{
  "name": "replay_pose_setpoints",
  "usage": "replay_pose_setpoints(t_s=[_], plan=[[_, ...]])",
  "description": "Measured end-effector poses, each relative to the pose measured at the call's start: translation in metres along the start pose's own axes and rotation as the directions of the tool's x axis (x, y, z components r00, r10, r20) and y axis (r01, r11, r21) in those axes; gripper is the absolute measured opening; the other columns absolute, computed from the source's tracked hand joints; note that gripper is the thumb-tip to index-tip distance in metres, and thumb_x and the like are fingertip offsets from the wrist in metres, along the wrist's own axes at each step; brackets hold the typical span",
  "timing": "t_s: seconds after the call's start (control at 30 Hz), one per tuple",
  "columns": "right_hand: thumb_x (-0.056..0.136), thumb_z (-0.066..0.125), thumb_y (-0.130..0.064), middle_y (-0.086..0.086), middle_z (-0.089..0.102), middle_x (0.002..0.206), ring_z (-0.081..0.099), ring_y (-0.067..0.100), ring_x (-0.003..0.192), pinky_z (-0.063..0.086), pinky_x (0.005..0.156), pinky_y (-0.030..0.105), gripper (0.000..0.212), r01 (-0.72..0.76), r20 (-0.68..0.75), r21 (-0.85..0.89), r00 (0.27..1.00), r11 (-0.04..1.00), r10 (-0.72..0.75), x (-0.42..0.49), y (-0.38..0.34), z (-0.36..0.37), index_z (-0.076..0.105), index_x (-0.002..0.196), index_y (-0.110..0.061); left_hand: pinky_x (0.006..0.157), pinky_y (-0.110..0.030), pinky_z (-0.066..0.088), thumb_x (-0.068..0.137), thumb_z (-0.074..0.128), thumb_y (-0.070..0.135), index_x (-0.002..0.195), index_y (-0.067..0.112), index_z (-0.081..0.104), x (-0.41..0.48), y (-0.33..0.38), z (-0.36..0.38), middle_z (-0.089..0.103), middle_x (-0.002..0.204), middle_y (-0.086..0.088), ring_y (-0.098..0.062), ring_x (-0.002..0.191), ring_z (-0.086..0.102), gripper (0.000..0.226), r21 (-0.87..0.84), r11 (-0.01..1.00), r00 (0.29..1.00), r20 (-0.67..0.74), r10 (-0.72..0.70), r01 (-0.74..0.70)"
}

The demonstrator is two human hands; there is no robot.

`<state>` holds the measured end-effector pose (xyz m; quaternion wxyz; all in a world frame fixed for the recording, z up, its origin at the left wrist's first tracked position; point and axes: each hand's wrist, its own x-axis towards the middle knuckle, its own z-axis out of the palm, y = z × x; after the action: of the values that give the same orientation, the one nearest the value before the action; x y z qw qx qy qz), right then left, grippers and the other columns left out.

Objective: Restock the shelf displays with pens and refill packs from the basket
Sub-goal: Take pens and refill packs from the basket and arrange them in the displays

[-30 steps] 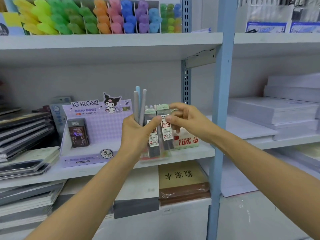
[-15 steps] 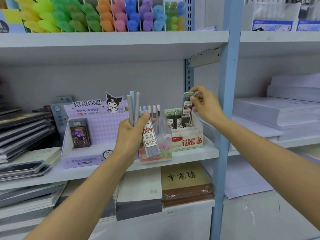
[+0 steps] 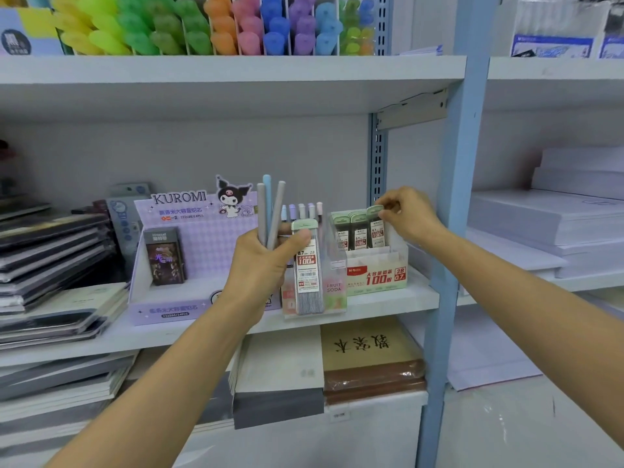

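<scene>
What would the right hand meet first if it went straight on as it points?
The right hand, pinching a refill pack, points left and down; it would probably meet the neighbouring packs in the display box, though depth is unclear.

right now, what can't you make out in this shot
Head view only:
- Basket: out of frame.
- Lower ends of the pens: hidden inside the left hand.
- Fine print on the refill pack in that hand: too small.
- Bottom of the rightmost pack, pinched by the right hand: hidden behind the display box front, so how deep it sits is unclear.
- Markers on the top shelf: cut off by the top edge.
</scene>
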<state>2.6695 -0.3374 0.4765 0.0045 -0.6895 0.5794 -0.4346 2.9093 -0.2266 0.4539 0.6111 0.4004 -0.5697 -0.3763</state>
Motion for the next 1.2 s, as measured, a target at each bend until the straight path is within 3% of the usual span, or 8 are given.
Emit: replay_pose_setpoints(t_s=[0.23, 0.33, 0.47, 0.67, 0.83, 1.03, 1.1, 1.2], plan=[[0.093, 0.063, -0.015, 0.012, 0.062, 0.123, 0.059, 0.021, 0.098, 0.047, 0.087, 0.029, 0.032, -0.057, -0.017, -0.102, 0.998, 0.993, 0.055, -0.003, -0.001, 0.006, 0.064, 0.123, -0.006, 0.035, -0.007, 0.035, 0.081, 0.075, 0.016, 0.084, 0.011, 0.060, -0.002, 0.000, -0.007, 0.062, 0.051, 0.009, 0.002, 0.032, 0.046, 0.016, -0.022, 0.999, 0.999, -0.019, 0.041, -0.041], [0.096, 0.057, -0.027, 0.005, 0.063, 0.116, 0.059, 0.016, 0.099, 0.045, 0.083, 0.026, 0.032, 0.093, -0.106, 0.044, 0.991, 0.995, -0.088, -0.019, -0.027, -0.003, 0.064, 0.124, -0.014, 0.035, -0.007, 0.033, 0.080, 0.075, 0.016, 0.081, 0.011, 0.059, -0.002, -0.001, -0.011, 0.060, 0.049, 0.010, 0.002, 0.031, 0.046, 0.017, -0.035, 0.998, 0.999, -0.029, 0.043, -0.044], [0.090, 0.061, -0.038, -0.008, 0.072, 0.092, 0.067, 0.005, 0.078, 0.051, 0.065, 0.016, 0.035, 0.103, 0.283, 0.580, 0.905, 0.808, -0.318, -0.056, -0.082, -0.008, 0.062, 0.123, -0.024, 0.033, -0.008, 0.032, 0.081, 0.076, 0.017, 0.076, 0.013, 0.058, -0.005, 0.001, -0.017, 0.055, 0.044, 0.012, 0.001, 0.030, 0.042, 0.018, -0.037, 0.999, 0.999, -0.015, 0.040, -0.040], [0.083, 0.073, -0.017, 0.005, 0.073, 0.103, 0.070, 0.020, 0.097, 0.056, 0.083, 0.025, 0.035, 0.078, 0.425, 0.667, 0.777, 0.741, -0.464, -0.069, -0.123, 0.012, 0.067, 0.118, -0.019, 0.034, -0.018, 0.021, 0.080, 0.076, 0.030, 0.079, 0.014, 0.061, -0.012, 0.002, -0.045, 0.035, 0.044, 0.005, -0.009, 0.035, 0.021, 0.022, -0.045, 0.997, 0.998, -0.028, -0.059, 0.057], [0.088, 0.067, -0.007, 0.009, 0.070, 0.094, 0.067, 0.010, 0.077, 0.055, 0.073, 0.020, 0.030, 0.107, 0.293, 0.696, 0.861, 0.710, -0.416, -0.064, -0.150, 0.031, 0.064, 0.118, -0.007, 0.036, -0.019, 0.018, 0.091, 0.054, 0.027, 0.098, 0.009, 0.066, -0.015, 0.007, -0.083, 0.070, 0.084, -0.006, -0.011, 0.036, 0.020, 0.023, -0.126, 0.975, 0.981, -0.041, -0.192, 0.185], [0.098, 0.054, -0.018, 0.005, 0.070, 0.099, 0.066, 0.016, 0.089, 0.056, 0.075, 0.031, 0.013, 0.098, 0.240, 0.630, 0.919, 0.770, -0.314, -0.048, -0.154, 0.042, 0.054, 0.110, -0.012, 0.046, -0.028, 0.014, 0.097, 0.044, 0.015, 0.100, 0.008, 0.065, -0.019, 0.000, -0.110, 0.057, 0.072, -0.002, -0.011, 0.039, 0.027, 0.022, -0.071, 0.982, 0.982, -0.059, -0.181, 0.177], [0.101, 0.049, -0.018, 0.004, 0.065, 0.100, 0.062, 0.019, 0.090, 0.055, 0.077, 0.037, 0.010, 0.108, 0.178, 0.605, 0.947, 0.789, -0.266, -0.042, -0.146, 0.041, 0.052, 0.110, -0.017, 0.043, -0.025, 0.025, 0.103, 0.044, 0.022, 0.104, 0.009, 0.066, -0.021, -0.001, -0.107, 0.062, 0.069, -0.002, -0.011, 0.040, 0.038, 0.026, -0.017, 0.991, 0.991, 0.027, -0.133, 0.133], [0.103, 0.043, -0.019, 0.000, 0.058, 0.097, 0.059, 0.012, 0.082, 0.054, 0.065, 0.021, 0.011, 0.126, -0.001, 0.619, 0.987, 0.775, -0.160, -0.027, -0.127, 0.028, 0.048, 0.113, -0.021, 0.054, -0.028, 0.054, 0.103, 0.041, 0.035, 0.115, 0.013, 0.065, -0.023, 0.002, -0.096, 0.064, 0.060, -0.004, -0.018, 0.053, 0.063, 0.034, -0.042, 0.995, 0.985, 0.154, -0.083, 0.090]])
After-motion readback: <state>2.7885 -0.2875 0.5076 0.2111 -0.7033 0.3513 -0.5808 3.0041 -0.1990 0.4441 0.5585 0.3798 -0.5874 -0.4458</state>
